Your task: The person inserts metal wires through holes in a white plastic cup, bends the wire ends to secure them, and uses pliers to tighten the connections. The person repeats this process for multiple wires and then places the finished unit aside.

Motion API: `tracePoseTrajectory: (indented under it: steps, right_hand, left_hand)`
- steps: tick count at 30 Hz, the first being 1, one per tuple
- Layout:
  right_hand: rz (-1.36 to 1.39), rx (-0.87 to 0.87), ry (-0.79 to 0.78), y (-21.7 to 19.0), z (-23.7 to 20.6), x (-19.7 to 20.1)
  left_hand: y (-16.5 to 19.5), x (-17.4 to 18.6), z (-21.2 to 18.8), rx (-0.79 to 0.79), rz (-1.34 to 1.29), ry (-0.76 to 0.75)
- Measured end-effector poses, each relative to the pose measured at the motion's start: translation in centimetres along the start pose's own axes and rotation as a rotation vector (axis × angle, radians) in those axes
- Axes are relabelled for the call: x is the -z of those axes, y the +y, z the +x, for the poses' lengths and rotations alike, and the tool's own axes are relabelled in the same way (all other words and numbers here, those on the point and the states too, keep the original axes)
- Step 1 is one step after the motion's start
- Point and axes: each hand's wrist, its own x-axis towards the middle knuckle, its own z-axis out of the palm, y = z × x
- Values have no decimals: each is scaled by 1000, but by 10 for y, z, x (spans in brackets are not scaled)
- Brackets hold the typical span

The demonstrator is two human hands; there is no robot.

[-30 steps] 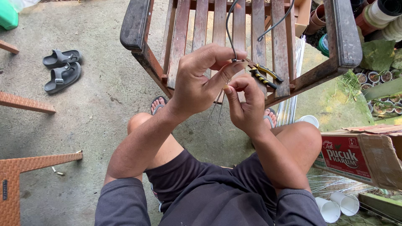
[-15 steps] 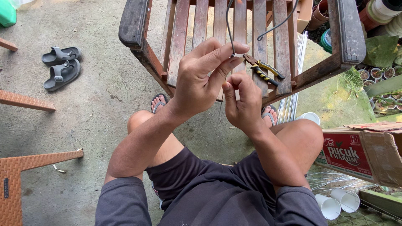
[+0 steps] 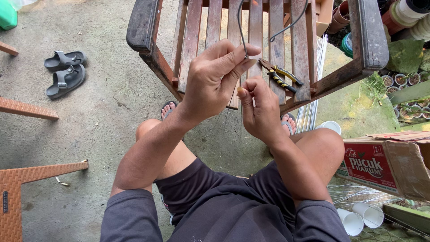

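Note:
My left hand (image 3: 215, 78) pinches a thin dark wire (image 3: 240, 27) between thumb and forefinger, just in front of a wooden slatted chair (image 3: 192, 40). The wire runs up from my fingers over the chair seat. My right hand (image 3: 260, 107) sits just below and right of the left, fingers curled, its thumb and fingertips closed on fine strands at the wire's lower end. Yellow-and-black pliers (image 3: 281, 74) lie on the chair slats right behind my right hand. I sit low with both knees apart.
A pair of grey sandals (image 3: 65, 74) lies on the concrete floor at the left. A woven orange chair leg (image 3: 40, 172) is at the lower left. A red cardboard box (image 3: 385, 166), white cups (image 3: 358, 219) and small plant pots (image 3: 410, 80) crowd the right side.
Both hands have risen slightly toward the chair seat. The left thumb and forefinger have closed tighter on the wire, and the right hand has drawn in under it.

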Motion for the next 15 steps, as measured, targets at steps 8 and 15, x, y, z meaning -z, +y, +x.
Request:
tracePoseTrajectory:
  steps: [8,15]
  right_hand:
    - [329,-258,-61,12,-17,-3]
    - [475,-306,-205,35,-56,-9]
  left_hand:
    - [-10,1,4,17,12,-32]
    - [-20,14,14,45,-28,-1]
